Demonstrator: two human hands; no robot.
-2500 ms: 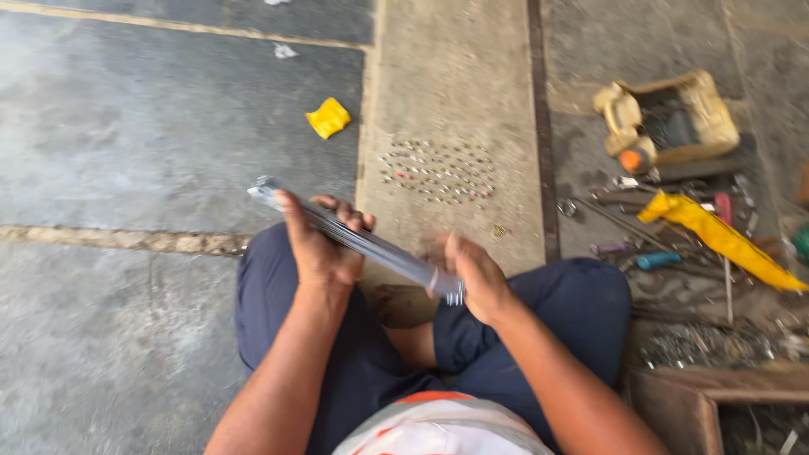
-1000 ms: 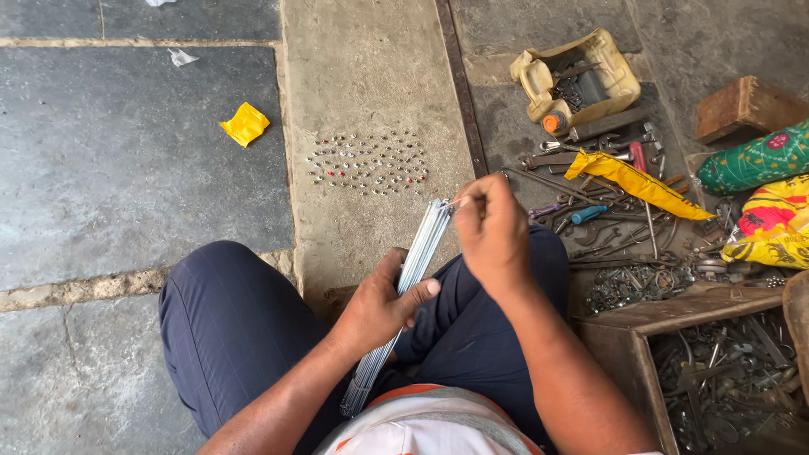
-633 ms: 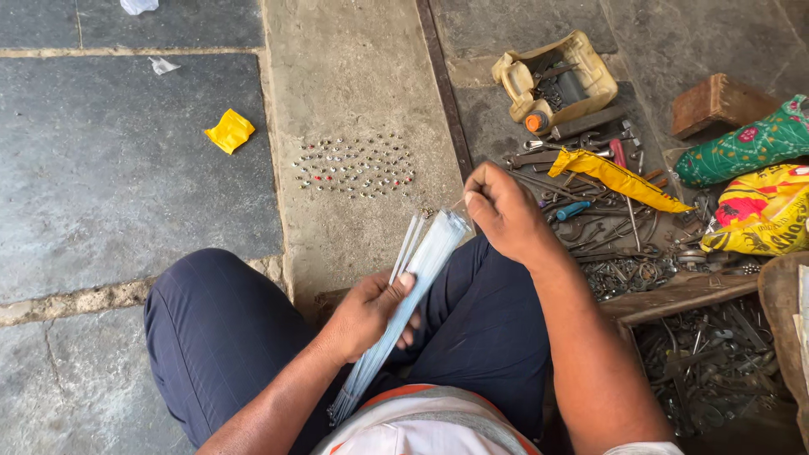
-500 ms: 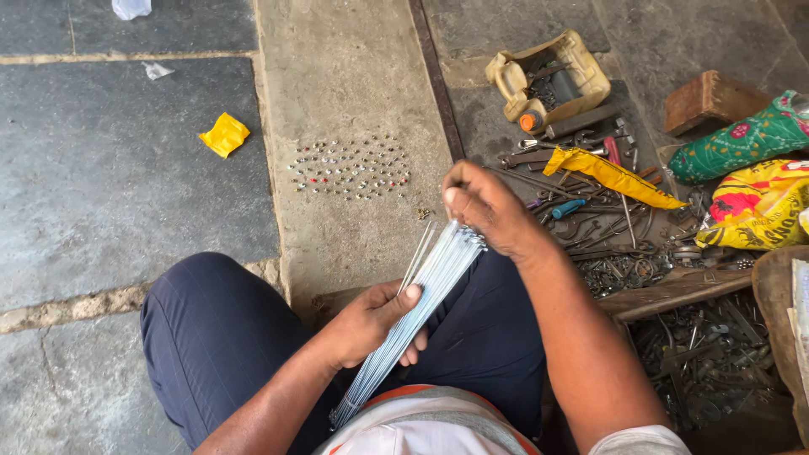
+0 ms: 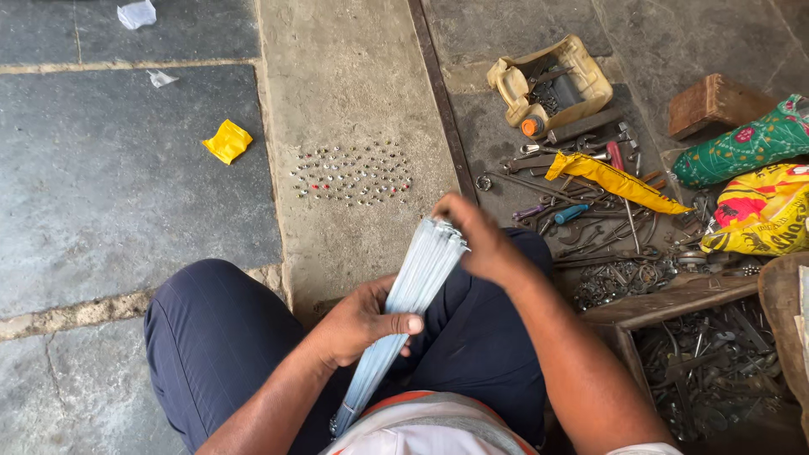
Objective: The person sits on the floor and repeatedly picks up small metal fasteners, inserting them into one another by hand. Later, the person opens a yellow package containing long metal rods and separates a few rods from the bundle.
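On a stone floor (image 5: 109, 194) a person sits cross-legged beside scattered tools (image 5: 590, 211). The left hand (image 5: 362, 320) is wrapped around the middle of a bundle of thin metal rods (image 5: 409, 295) over the lap. The right hand (image 5: 476, 240) pinches its upper end.

- The left hand (image 5: 358, 320) grips a bundle of thin metal rods (image 5: 403, 303) around its middle, thumb laid across the top.
- The right hand (image 5: 476, 240) closes over the bundle's far end, just above the knees.
- The bundle slants from near the waist up to the right hand.
- Small studs (image 5: 354, 173) lie in rows on the stone floor (image 5: 109, 194), far of the hands.
- A crumpled yellow wrapper (image 5: 227, 141) lies to the left.
- On the right, loose tools (image 5: 590, 211) are spread beside a cut yellowish plastic can (image 5: 581, 80), a yellow cloth (image 5: 615, 179) and a wooden box (image 5: 666, 307) of metal parts.
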